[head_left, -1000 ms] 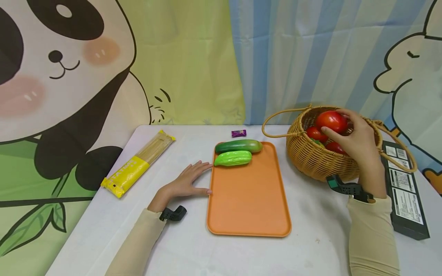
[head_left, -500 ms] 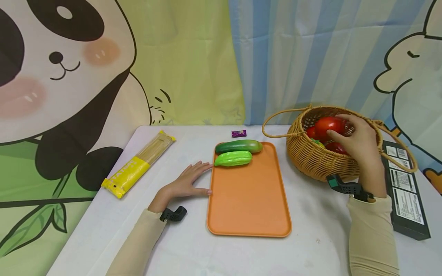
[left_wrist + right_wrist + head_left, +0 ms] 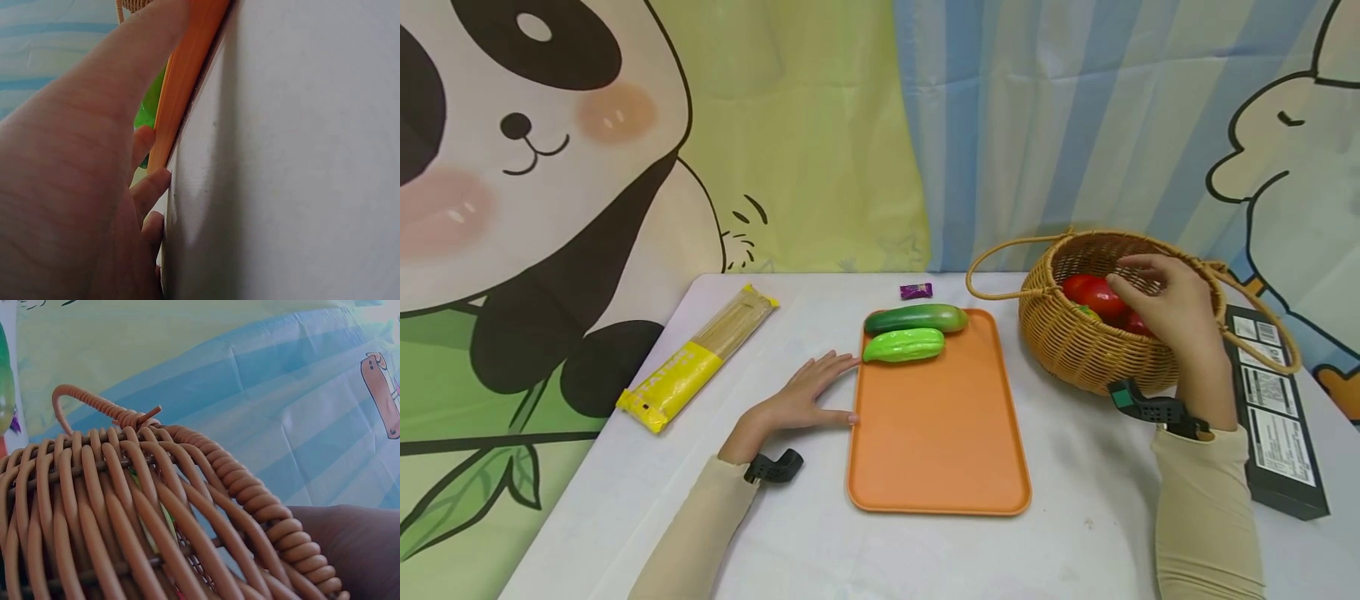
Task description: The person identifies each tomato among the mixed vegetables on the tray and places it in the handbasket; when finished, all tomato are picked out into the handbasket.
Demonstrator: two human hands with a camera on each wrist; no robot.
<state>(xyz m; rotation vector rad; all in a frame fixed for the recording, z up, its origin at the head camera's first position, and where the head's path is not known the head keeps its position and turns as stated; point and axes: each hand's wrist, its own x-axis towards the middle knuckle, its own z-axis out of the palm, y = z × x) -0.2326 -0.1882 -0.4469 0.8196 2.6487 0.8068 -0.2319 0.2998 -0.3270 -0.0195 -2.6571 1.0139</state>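
In the head view, my left hand (image 3: 793, 404) lies on the table with spread fingers, thumb and fingertips at the left rim of an orange tray (image 3: 936, 433). On the tray's far end are a dark green cucumber (image 3: 917, 317) and a lighter green, ridged vegetable (image 3: 904, 345). My right hand (image 3: 1180, 304) reaches over the rim of a wicker basket (image 3: 1090, 354), its fingers loosely bent with nothing visible between them. Shiny red tomatoes (image 3: 1099, 297) lie inside, just below the thumb, beside a bit of green. Basket weave (image 3: 94, 506) fills much of the right wrist view and hides the fingers.
A yellow noodle packet (image 3: 696, 358) lies at the table's left. Behind the tray sits a small purple wrapped piece (image 3: 916, 291). A black box with white labels (image 3: 1277, 417) stands right of the basket. Basket handles (image 3: 1000, 267) stick out on both sides.
The tomato that my right hand held has gone down into the basket, and the fingers have come off it. My left hand, the tray and its vegetables stay in place.
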